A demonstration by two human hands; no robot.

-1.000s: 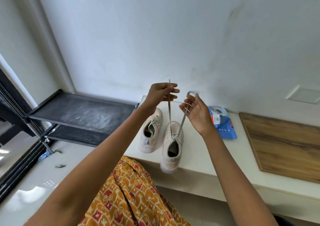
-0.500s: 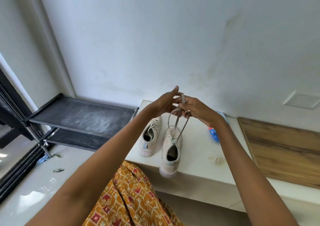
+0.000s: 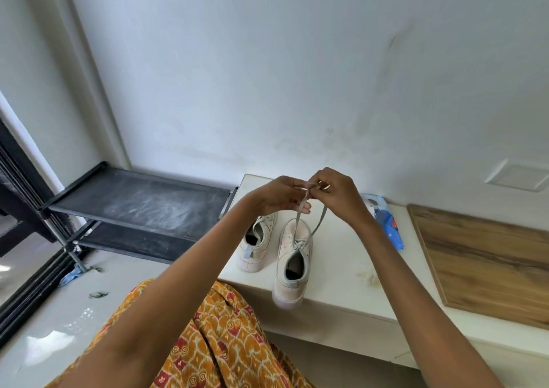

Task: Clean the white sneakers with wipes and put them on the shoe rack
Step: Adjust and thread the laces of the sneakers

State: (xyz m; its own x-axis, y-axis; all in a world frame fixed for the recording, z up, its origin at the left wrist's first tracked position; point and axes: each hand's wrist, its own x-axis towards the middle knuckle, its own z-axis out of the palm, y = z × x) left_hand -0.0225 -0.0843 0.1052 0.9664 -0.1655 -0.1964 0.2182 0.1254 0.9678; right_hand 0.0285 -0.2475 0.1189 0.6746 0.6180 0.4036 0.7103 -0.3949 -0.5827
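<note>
Head view: both hands, left hand (image 3: pixel 282 196) and right hand (image 3: pixel 335 193), pinch the laces (image 3: pixel 300 218) above the nearer white sneaker (image 3: pixel 292 257) (scuffed, heel overhanging the ledge (image 3: pixel 341 292)); other sneaker (image 3: pixel 257 245) sits beside it.

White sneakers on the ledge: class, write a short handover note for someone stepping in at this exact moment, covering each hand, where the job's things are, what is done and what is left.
Left hand and right hand: both pinch the laces of the nearer sneaker, raised above it, mid-tie.
Things: both sneakers sit on the white ledge; the nearer one's heel overhangs the edge. The other sneaker stands to its left. The blue wipes pack lies behind the right wrist. The black shoe rack stands left of the ledge.
Done: cannot tell whether wiping is finished.
Left: finish the laces, then put both sneakers on the rack.
</note>
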